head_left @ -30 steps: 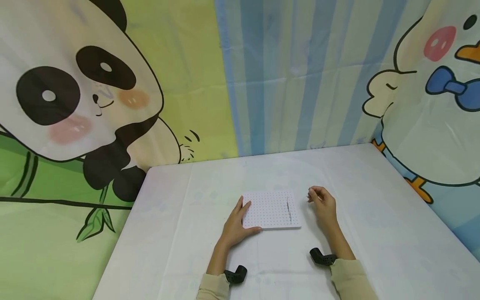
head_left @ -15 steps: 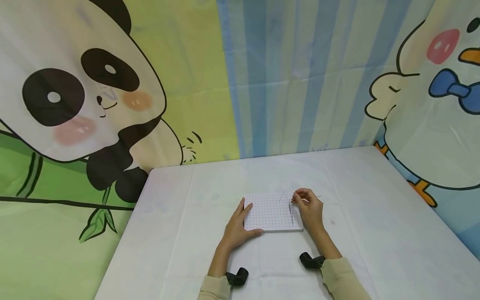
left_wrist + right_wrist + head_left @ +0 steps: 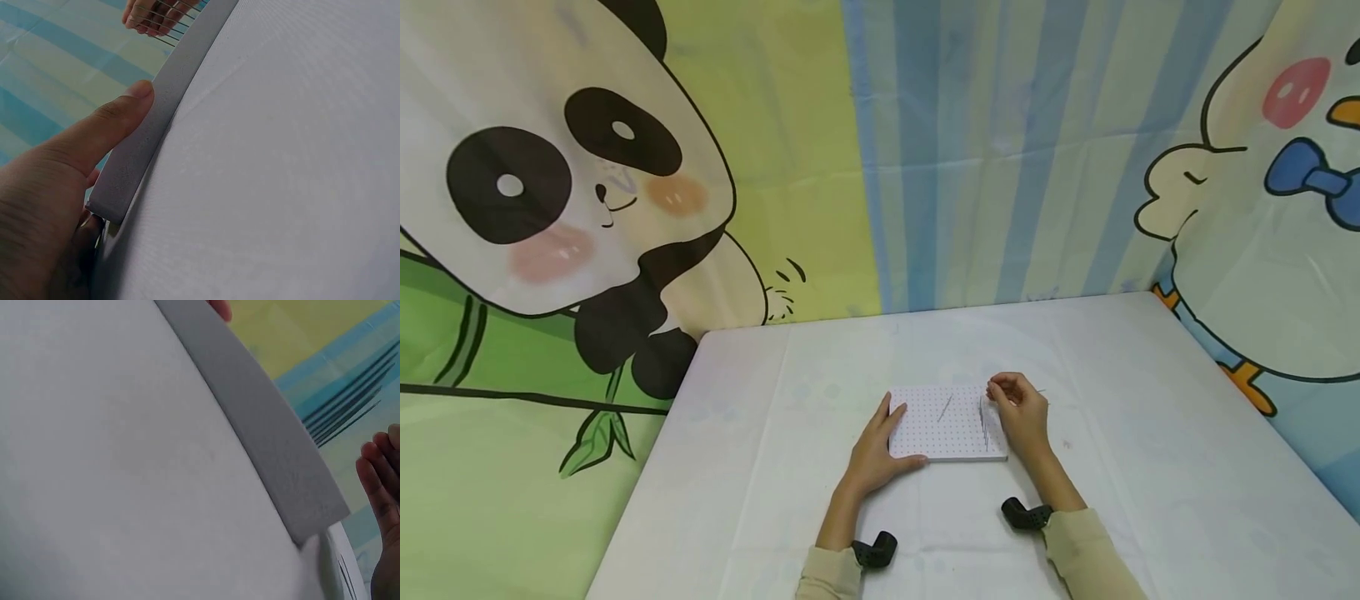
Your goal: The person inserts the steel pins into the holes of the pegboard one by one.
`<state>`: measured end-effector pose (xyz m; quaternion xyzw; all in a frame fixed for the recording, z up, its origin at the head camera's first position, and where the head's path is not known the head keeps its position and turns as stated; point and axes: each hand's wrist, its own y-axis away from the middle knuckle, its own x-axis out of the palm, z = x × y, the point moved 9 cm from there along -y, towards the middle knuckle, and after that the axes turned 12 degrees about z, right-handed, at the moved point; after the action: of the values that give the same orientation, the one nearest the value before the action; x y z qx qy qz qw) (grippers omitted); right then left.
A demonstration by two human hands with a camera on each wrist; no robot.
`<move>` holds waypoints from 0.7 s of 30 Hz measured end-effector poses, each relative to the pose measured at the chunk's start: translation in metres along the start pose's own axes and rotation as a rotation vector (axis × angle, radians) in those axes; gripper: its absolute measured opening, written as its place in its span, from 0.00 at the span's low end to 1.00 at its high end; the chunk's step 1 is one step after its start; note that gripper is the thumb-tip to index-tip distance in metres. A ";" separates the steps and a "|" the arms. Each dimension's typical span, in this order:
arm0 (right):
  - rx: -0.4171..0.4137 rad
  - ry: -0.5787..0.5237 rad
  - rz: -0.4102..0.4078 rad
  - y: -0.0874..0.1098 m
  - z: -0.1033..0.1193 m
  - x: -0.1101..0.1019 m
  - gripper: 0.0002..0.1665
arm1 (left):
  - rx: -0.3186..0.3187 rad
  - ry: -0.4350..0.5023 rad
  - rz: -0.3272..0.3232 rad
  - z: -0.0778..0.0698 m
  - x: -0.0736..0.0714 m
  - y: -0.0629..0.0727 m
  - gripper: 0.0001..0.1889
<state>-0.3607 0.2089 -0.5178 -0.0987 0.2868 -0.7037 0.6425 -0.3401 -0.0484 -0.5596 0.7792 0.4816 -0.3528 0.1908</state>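
A white board with a grid of small holes (image 3: pixel 925 437) lies on the table. Several thin metal pins (image 3: pixel 983 425) stand in a row along its right side; their shafts also rise above the edge in the right wrist view. My left hand (image 3: pixel 872 454) rests at the board's left front corner, fingers along the left side and thumb (image 3: pixel 128 112) against the front edge. By the back right corner my right hand (image 3: pixel 1024 417) pinches a thin pin, whose end (image 3: pixel 1042 390) sticks out behind the fingers. A slanted thin dark line (image 3: pixel 946 407) shows over the board; pin or shadow, I cannot tell.
A white cloth covers the table (image 3: pixel 775 467). Printed curtains with a panda (image 3: pixel 692 283) and a white bird (image 3: pixel 1262 275) hang behind and beside it. Each wrist carries a black camera, such as the left one (image 3: pixel 876 550).
My right hand has moved left from beside the board to its back right corner, then stayed there. The slanted line has appeared and shifted left and nearer. My left hand keeps its place.
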 end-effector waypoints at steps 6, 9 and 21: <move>0.114 -0.039 0.208 -0.029 0.004 0.001 0.08 | 0.012 -0.006 -0.004 -0.001 -0.002 0.001 0.51; 0.148 -0.006 0.348 -0.043 0.014 0.005 0.09 | 0.003 -0.012 0.003 0.000 0.000 0.002 0.52; 0.176 -0.117 0.832 -0.063 -0.021 0.056 0.10 | -0.006 -0.020 0.004 0.005 0.002 -0.001 0.52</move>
<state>-0.4333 0.1621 -0.5148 0.0406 0.2039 -0.3997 0.8928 -0.3419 -0.0498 -0.5645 0.7760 0.4791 -0.3589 0.1985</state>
